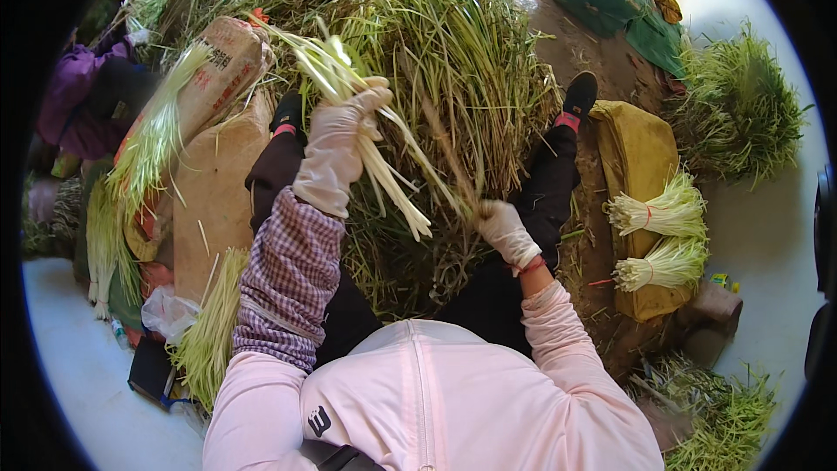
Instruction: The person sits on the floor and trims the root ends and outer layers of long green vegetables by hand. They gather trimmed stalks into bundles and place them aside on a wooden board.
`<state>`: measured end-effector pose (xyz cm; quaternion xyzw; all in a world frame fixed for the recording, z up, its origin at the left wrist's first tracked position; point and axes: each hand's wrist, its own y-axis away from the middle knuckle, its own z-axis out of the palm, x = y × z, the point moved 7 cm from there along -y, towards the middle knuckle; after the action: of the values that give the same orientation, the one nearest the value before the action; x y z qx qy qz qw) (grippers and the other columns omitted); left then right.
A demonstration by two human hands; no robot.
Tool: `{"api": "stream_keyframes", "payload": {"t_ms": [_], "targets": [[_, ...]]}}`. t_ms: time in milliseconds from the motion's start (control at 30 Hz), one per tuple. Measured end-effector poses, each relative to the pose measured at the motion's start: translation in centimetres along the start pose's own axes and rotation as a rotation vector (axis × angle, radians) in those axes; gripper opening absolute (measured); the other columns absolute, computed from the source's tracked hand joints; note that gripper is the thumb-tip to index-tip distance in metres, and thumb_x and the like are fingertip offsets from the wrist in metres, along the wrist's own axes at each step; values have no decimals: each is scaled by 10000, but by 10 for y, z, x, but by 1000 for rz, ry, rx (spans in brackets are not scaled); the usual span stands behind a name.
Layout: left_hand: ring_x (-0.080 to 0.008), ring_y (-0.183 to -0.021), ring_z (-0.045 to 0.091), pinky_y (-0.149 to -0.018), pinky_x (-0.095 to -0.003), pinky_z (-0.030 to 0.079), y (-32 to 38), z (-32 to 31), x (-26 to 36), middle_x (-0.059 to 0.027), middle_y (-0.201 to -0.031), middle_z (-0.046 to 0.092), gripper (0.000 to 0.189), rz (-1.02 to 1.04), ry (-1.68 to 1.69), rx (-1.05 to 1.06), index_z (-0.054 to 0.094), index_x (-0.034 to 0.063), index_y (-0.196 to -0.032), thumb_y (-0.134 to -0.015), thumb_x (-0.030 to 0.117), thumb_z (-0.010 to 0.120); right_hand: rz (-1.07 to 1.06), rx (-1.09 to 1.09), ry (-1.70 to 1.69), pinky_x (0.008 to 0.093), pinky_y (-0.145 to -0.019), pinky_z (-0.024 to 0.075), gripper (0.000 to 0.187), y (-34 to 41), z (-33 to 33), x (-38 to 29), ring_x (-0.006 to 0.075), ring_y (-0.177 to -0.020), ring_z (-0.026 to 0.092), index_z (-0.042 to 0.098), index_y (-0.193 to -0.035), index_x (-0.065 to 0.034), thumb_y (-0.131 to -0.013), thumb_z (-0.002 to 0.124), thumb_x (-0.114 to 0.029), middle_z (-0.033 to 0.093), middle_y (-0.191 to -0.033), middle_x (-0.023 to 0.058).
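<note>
In a thin, pale glove, my left hand (pixel 343 137) grips a bunch of pale-stemmed leafy stalks (pixel 395 193), their white ends pointing down and right. My right hand (pixel 503 229), also gloved, is closed on the end of some thin, brownish leaves that blur upward from it; one pale stalk reaches from the bunch towards it. Between my legs and beyond both hands lies a large heap of green and yellowing stalks (pixel 451 59).
Two tied bundles (pixel 654 209) rest on a yellow sack (pixel 637 131) at right. Loose pale stalks (pixel 157 124) lie over a printed sack (pixel 225 72) at left; more stalks (pixel 212 333) are beside my left arm. A person in purple (pixel 85 91) is at far left. Green heaps (pixel 739 111) stand at right.
</note>
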<state>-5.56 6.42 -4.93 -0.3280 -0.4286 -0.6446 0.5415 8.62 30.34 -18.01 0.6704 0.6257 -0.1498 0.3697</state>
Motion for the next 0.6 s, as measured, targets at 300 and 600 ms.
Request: {"api": "stream_keyframes", "payload": {"t_ms": [300, 600], "targets": [[-70, -514, 536, -420, -203, 429, 19, 21, -20, -21, -758, 680, 162, -97, -181, -187, 712, 31, -945, -796, 70, 762, -606, 425, -123, 364, -841, 505, 452, -17, -77, -136, 263, -953, 664, 617, -1205, -29, -851, 708, -294, 691, -1069, 150], [-56, -535, 524, -408, -176, 416, 28, 20, -6, -7, -792, 655, 188, -66, -158, -205, 698, 44, -944, -775, 86, 769, -342, 51, -592, 222, -611, 453, 76, -28, -35, -92, 65, -662, 558, 676, -901, 1, -882, 683, -73, 632, -738, -13]]}}
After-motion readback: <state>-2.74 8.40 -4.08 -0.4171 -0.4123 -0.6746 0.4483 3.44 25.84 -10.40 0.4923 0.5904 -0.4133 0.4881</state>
